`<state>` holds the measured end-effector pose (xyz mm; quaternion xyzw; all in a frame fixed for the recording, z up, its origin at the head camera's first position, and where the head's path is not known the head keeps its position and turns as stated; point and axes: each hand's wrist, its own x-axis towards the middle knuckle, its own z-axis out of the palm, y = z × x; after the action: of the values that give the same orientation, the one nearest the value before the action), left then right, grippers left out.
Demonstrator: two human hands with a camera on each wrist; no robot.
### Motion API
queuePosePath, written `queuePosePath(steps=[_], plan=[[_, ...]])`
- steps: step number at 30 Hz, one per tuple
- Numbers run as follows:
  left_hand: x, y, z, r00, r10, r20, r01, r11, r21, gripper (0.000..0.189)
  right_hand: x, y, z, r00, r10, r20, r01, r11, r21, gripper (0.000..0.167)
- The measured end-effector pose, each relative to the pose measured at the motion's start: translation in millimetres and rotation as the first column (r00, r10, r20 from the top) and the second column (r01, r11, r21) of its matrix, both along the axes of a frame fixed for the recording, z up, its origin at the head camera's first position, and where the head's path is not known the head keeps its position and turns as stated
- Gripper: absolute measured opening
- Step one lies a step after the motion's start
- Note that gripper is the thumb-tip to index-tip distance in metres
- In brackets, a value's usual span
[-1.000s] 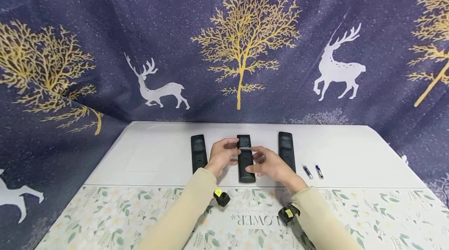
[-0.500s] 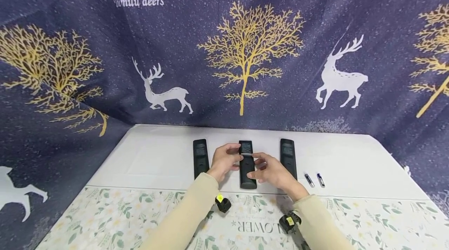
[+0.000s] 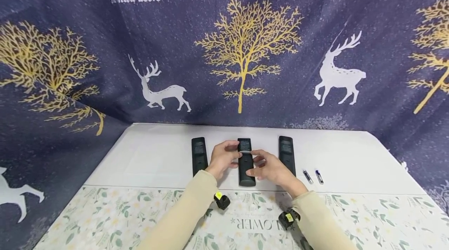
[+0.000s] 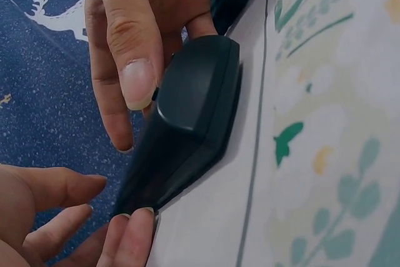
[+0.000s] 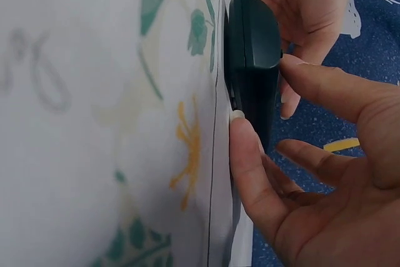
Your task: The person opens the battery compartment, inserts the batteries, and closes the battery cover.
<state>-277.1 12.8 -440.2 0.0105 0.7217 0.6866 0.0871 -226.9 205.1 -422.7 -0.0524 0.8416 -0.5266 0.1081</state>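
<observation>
A black remote control (image 3: 247,166) lies back side up in the middle of the white table part, with a label at its far end and a pale line across its back. My left hand (image 3: 222,157) holds its left side near that line; two of its fingertips (image 4: 132,232) touch the casing. From the right, my right hand (image 3: 273,169) grips the remote, its thumb (image 5: 312,82) on the back and a finger against the side, as the right wrist view shows. My hands partly hide the remote's edges.
Similar black remotes lie to the left (image 3: 199,154) and to the right (image 3: 287,152), each partly behind a hand or arm. Two small batteries, one (image 3: 307,176) beside the other (image 3: 319,176), lie further right. A floral cloth (image 3: 115,215) covers the near part; a dark blue curtain (image 3: 168,28) hangs behind.
The head view tilts slightly, shifting everything up and down a little. Both hands keep their places on the middle remote; nothing else has visibly moved.
</observation>
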Motion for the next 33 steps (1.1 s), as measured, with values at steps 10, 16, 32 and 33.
queuePosePath(steps=[10, 16, 32, 33], plan=[[0.5, 8.1, 20.1, 0.988, 0.106, -0.109, -0.101, 0.994, 0.049, 0.036, -5.6, 12.1, 15.8, 0.999, 0.040, -0.001, -0.040, 0.999, 0.011, 0.077], [3.1, 8.0, 26.6, 0.995, 0.037, -0.089, -0.031, 0.997, 0.073, 0.038, -2.9, 20.4, 24.4, 1.000, 0.015, 0.001, -0.015, 1.000, 0.004, 0.075], [7.8, 36.7, 36.9, 0.997, -0.070, -0.023, 0.072, 0.992, 0.101, 0.044, 2.5, 48.8, 38.9, 0.999, -0.044, -0.029, 0.045, 0.999, 0.030, 0.075], [7.5, 39.1, 38.3, 0.996, -0.084, -0.017, 0.085, 0.991, 0.106, 0.045, 2.1, 50.2, 40.0, 0.998, -0.046, -0.034, 0.047, 0.998, 0.031, 0.074]])
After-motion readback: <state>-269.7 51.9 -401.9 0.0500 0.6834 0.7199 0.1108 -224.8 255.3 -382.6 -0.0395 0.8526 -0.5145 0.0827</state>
